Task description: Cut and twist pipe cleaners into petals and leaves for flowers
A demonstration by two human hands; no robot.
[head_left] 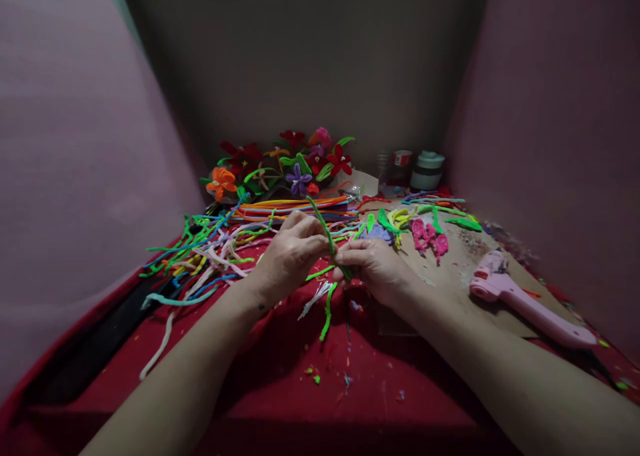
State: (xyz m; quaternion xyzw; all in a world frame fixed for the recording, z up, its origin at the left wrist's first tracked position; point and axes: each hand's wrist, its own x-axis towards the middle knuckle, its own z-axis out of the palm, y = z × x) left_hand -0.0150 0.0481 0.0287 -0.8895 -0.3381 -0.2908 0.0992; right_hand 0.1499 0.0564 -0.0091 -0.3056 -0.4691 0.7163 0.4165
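Between my two hands, above the red cloth, is a dark green pipe cleaner. My left hand pinches it near its middle, and its upper end sticks up and to the left. Close beside, my right hand has its fingers closed on the lower part of the same pipe cleaner, whose lower end is partly hidden by the fingers. Below the hands lie a bright green pipe cleaner piece and a small bunch of white strips.
Loose coloured pipe cleaners cover the left side. Pipe-cleaner flowers stand at the back, near a lidded cup. At right, a pink glue gun rests on cardboard, with pink pipe-cleaner shapes behind it.
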